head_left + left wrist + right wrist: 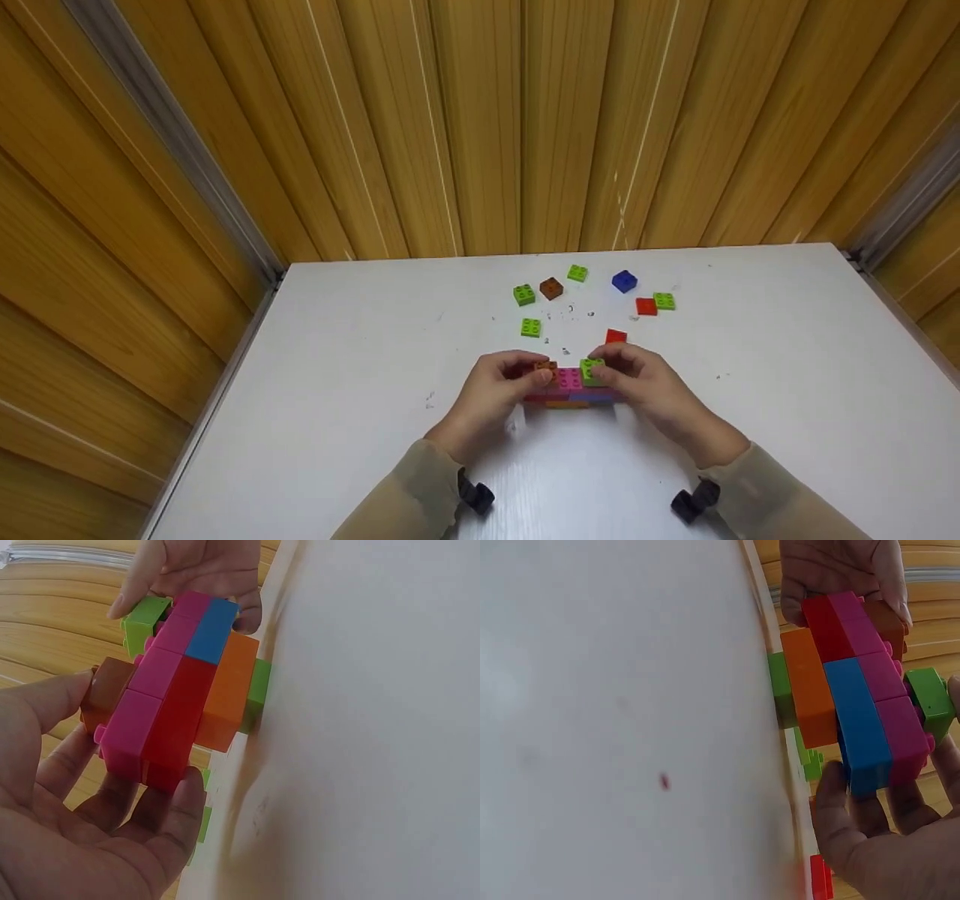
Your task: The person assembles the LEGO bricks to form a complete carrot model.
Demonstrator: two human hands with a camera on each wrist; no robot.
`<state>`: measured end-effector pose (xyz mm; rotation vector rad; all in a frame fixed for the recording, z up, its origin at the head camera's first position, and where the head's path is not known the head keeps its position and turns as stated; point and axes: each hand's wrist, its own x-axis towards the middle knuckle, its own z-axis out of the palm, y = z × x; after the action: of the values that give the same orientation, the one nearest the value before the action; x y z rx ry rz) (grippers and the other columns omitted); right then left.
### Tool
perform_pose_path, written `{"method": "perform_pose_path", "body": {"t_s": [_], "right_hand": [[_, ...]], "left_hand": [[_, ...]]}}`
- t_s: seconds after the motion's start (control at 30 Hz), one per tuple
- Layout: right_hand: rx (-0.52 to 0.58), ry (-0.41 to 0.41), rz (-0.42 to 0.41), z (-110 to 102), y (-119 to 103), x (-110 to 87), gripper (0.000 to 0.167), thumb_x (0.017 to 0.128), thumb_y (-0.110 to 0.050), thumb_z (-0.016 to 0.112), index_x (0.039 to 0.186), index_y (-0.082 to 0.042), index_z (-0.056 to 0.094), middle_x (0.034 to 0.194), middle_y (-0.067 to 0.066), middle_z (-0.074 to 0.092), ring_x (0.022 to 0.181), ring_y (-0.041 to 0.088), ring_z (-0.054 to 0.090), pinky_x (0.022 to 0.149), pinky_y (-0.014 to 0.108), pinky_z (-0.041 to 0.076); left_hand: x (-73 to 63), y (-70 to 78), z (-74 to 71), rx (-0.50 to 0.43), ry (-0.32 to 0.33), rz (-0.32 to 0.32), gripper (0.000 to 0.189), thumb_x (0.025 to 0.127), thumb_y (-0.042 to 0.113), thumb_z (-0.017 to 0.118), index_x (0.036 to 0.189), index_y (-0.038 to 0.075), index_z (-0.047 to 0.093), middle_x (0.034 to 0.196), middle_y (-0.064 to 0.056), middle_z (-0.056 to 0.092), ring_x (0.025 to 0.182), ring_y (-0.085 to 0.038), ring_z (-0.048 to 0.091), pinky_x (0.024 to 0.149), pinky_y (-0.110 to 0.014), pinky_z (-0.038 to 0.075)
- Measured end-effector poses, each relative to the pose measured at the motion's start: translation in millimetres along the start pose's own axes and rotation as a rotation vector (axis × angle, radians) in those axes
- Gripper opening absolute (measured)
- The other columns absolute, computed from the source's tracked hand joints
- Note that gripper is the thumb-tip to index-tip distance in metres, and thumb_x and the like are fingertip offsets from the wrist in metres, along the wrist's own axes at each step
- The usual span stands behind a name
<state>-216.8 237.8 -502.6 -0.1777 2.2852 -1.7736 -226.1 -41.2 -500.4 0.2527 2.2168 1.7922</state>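
Both hands hold a stack of toy building bricks [570,379] near the middle of the white table. From the bottom up it has a green brick [256,694], an orange brick [229,690], a red brick [180,712] beside a blue brick [859,724], and a pink row [154,671]. My left hand [491,397] grips the left end, its thumb at a brown brick [109,694] on top. My right hand [656,390] grips the right end, its thumb on a bright green brick [592,370] on top. Some fingers are hidden behind the stack.
Beyond the hands lie loose bricks: several green ones [531,328], a brown one [551,288], a dark blue one [624,281] and red ones [646,307]. A wood-patterned wall [487,127] rises behind the white table [360,375].
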Motion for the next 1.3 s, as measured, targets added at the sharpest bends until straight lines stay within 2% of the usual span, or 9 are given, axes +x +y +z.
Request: {"method": "perform_pose_path", "body": {"t_s": [0.13, 0.33, 0.7, 0.93, 1.3], "right_hand": [[0.096, -0.033, 0.046, 3.5, 2.0, 1.0, 0.042, 0.109, -0.031, 0.077, 0.141, -0.005, 0.068, 0.134, 0.003, 0.067, 0.119, 0.022, 0.064, 0.091, 0.028, 0.062], [0.099, -0.029, 0.053, 4.0, 4.9, 1.4, 0.039, 0.111, -0.03, 0.076, 0.139, -0.006, 0.069, 0.126, 0.0, 0.066, 0.11, 0.021, 0.064, 0.075, 0.03, 0.06], [0.08, -0.033, 0.041, 1.4, -0.8, -0.5, 0.042, 0.111, -0.03, 0.075, 0.14, -0.001, 0.067, 0.121, -0.003, 0.069, 0.098, 0.017, 0.062, 0.074, 0.028, 0.057], [0.124, -0.056, 0.057, 0.5, -1.0, -0.4, 0.038, 0.111, -0.026, 0.075, 0.138, -0.002, 0.067, 0.12, -0.004, 0.068, 0.102, 0.017, 0.061, 0.074, 0.029, 0.057], [0.116, -0.059, 0.059, 0.1, -1.5, 0.2, 0.036, 0.11, -0.027, 0.076, 0.135, -0.003, 0.068, 0.117, -0.005, 0.07, 0.099, 0.017, 0.062, 0.073, 0.029, 0.057]], "left_hand": [[-0.2, -0.5, -1.9, 0.011, 0.005, 0.005, 0.028, 0.103, 0.035, 0.086, 0.128, 0.022, 0.086, 0.129, 0.002, 0.079, 0.12, -0.017, 0.064, 0.115, -0.041, 0.052], [0.0, -1.2, -1.0, 0.008, 0.0, 0.014, 0.027, 0.103, 0.034, 0.086, 0.127, 0.022, 0.085, 0.128, 0.002, 0.079, 0.12, -0.016, 0.065, 0.115, -0.041, 0.052], [0.9, -2.4, -0.3, -0.003, 0.003, 0.038, 0.025, 0.103, 0.031, 0.085, 0.126, 0.02, 0.085, 0.125, 0.002, 0.08, 0.117, -0.014, 0.066, 0.111, -0.037, 0.053], [0.8, -3.1, 0.5, -0.021, -0.005, 0.071, 0.027, 0.104, 0.027, 0.084, 0.127, 0.012, 0.084, 0.127, -0.003, 0.08, 0.114, -0.013, 0.066, 0.106, -0.031, 0.055], [0.0, -2.4, 0.2, -0.017, -0.01, 0.048, 0.028, 0.104, 0.031, 0.084, 0.127, 0.014, 0.083, 0.128, -0.002, 0.079, 0.118, -0.015, 0.065, 0.108, -0.033, 0.053]]}}
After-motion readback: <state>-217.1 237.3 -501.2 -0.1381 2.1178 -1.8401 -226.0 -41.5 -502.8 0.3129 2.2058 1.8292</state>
